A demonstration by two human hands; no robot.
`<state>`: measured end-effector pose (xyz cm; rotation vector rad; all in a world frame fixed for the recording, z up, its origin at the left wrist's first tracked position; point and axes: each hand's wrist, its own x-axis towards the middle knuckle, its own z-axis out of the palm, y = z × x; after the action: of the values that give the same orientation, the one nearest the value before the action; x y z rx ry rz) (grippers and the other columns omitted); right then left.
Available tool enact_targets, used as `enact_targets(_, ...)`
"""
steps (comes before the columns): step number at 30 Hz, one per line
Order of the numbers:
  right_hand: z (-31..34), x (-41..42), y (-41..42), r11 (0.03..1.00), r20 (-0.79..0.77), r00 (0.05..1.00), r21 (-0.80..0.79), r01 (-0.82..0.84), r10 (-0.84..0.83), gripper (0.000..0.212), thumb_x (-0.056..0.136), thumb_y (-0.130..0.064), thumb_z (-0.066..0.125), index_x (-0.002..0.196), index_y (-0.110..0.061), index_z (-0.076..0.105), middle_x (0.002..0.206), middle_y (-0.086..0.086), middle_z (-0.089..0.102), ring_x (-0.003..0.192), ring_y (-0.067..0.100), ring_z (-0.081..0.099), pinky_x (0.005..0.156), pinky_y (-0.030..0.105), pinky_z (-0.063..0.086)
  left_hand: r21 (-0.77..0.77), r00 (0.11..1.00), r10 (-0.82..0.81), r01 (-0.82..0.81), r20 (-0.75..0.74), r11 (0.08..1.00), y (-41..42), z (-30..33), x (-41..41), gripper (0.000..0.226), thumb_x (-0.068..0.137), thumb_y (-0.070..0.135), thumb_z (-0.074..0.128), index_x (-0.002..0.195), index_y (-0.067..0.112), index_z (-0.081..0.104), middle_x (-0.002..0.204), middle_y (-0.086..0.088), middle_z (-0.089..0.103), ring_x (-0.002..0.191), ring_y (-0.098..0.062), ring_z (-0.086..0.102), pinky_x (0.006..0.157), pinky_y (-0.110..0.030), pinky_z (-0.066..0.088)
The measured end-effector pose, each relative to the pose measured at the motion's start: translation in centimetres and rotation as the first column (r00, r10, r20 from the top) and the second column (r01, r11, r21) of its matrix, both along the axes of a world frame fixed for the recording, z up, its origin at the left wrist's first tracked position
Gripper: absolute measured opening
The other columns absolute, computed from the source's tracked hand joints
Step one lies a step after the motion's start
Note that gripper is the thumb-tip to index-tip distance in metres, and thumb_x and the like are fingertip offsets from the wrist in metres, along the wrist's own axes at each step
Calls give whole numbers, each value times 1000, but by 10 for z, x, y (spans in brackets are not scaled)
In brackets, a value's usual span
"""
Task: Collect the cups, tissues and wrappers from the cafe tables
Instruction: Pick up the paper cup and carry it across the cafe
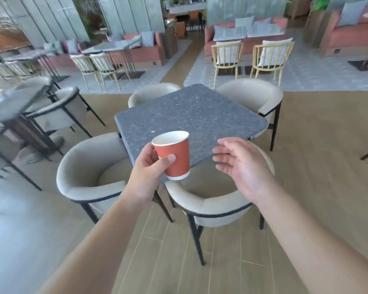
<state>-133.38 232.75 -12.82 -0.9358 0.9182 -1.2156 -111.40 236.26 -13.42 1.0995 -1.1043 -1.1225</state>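
Observation:
My left hand point(150, 166) grips a red paper cup point(174, 158) with a white rim and base, held upright over the near corner of a grey speckled square table point(191, 115). The cup's inside looks empty. My right hand point(240, 164) hovers to the right of the cup, fingers straight and relaxed, holding nothing, a short gap away from the cup. A tiny white speck point(153, 131) lies on the tabletop just behind the cup.
Several beige tub chairs surround the table, one point(210, 204) directly below my hands and one point(87, 172) to the left. Another table with chairs point(15, 107) stands at the left. Wooden chairs point(227, 54) and sofas line the back. The floor is wood planking.

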Motion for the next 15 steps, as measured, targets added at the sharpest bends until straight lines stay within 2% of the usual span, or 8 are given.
enact_targets(4, 1, 46, 0, 995, -15, 995, -1, -101, 101, 14, 94, -18, 53, 100, -13, 63, 79, -1, 70, 76, 15, 65, 69, 29, 51, -16, 995, 94, -94, -13, 995, 11, 1, 43, 49, 79, 18, 70, 126, 11, 60, 108, -4, 72, 103, -24, 67, 94, -48, 53)
enact_targets(8, 3, 108, -4, 985, -22, 985, 8, -170, 171, 13, 94, -17, 51, 96, -14, 63, 80, 0, 68, 73, 15, 63, 67, 27, 49, -49, 989, 145, -147, -30, 988, 24, 0, 97, 62, 71, 30, 77, 128, 13, 59, 108, 0, 75, 101, -18, 70, 81, -32, 58)
enact_targets(15, 5, 270, 3, 946, -40, 945, -4, -325, 324, 14, 93, -19, 54, 96, -14, 66, 82, 3, 69, 75, 16, 65, 66, 27, 50, -66, 960, 280, -281, -22, 957, 61, -6, 254, 58, 74, 35, 76, 129, 22, 62, 115, 0, 74, 108, -18, 68, 88, -32, 55)
